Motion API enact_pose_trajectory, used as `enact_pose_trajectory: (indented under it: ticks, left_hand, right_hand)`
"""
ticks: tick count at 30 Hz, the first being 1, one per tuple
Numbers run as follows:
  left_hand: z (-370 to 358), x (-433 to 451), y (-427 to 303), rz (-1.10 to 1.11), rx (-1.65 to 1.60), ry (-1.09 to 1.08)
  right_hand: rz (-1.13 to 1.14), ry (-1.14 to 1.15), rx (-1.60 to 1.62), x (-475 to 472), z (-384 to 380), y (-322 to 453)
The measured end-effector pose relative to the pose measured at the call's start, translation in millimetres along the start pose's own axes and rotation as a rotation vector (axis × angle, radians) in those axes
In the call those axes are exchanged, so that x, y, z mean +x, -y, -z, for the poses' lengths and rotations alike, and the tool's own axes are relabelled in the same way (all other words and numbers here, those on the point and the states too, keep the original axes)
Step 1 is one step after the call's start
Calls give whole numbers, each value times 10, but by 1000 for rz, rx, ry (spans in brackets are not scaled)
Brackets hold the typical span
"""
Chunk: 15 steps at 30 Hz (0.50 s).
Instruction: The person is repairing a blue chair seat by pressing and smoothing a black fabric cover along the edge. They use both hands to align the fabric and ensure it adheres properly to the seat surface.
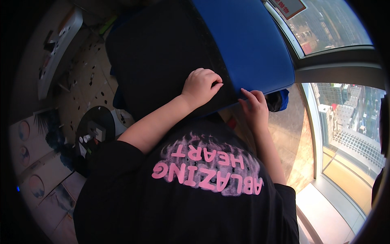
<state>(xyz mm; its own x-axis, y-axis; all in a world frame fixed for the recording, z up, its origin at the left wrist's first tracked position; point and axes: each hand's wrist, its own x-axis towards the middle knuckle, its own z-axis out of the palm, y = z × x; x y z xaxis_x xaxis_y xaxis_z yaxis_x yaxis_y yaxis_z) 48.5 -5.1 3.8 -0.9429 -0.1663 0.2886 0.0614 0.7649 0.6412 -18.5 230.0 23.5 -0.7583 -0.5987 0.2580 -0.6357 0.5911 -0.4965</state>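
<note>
A large padded bench or table (253, 39) with a smooth blue covering stands before me, and a black cloth or sheet (152, 58) covers its left and middle part. My left hand (202, 87) is over the black cover, close to its border with the blue, thumb and forefinger curled near each other; whether something thin is between them I cannot tell. At the near edge of the bench, my right hand (254, 108) has its fingers apart, the fingertips by the edge where black meets blue. Nothing shows in it. A blue and black cloth bundle (277, 100) sits below the bench's near right corner.
Tall windows (350, 113) line the right side, with a ledge (323, 207) below. At the left are a round dark table (94, 122) holding small items, a white shelf or counter (61, 48), and a tiled floor (91, 73) strewn with dark scraps.
</note>
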Motion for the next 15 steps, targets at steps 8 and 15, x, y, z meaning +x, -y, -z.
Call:
enact_pose_trajectory:
  ticks: [8, 15]
  left_hand:
    - [-2, -4, 7, -24, -3, -21]
    - [-51, 17, 78, -79, -30, -85]
  right_hand:
    - [4, 98, -173, 88, -49, -63]
    - [-75, 76, -111, 122, 150, 87]
